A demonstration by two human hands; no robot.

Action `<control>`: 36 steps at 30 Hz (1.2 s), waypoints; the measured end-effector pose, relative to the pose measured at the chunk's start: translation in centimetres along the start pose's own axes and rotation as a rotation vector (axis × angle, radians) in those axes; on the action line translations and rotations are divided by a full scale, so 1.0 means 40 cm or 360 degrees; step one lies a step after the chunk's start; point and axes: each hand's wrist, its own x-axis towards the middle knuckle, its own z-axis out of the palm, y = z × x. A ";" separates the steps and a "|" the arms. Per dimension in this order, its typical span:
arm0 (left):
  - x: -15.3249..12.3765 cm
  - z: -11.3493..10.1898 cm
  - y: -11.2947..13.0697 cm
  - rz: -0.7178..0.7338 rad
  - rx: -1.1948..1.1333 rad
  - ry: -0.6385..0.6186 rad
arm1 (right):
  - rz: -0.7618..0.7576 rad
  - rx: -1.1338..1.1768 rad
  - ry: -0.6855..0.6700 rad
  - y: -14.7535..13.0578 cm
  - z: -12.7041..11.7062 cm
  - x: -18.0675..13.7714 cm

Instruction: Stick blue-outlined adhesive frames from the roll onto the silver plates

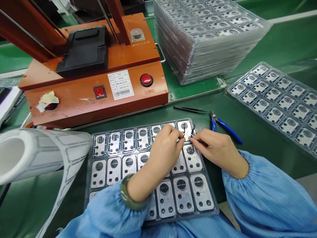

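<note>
Both of my hands are over the far right corner of a clear plastic tray (190, 217) that holds rows of silver metal plates, each with one large round hole and smaller ones. My left hand (165, 145) is closed in a pinch at the corner plate (182, 126), and my right hand (213, 142) pinches beside it at the plate's right edge. Thin, dark, curved strips (193, 129) show at the fingertips of both hands. Whether they are one piece or two, I cannot tell. My left forearm hides several plates in the middle of the tray.
An orange press machine (86, 110) stands behind, left of a tall stack of filled trays (198, 59). Black tweezers (190, 109) and blue-handled cutters (229, 130) lie beyond my right hand. Another tray (262, 105) sits at right, and a white roll of film (44, 155) at left.
</note>
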 end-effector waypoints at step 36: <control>-0.044 -0.024 -0.024 -0.0135 -0.0439 0.0162 | 0.0544 0.0811 0.0156 -0.045 0.011 0.025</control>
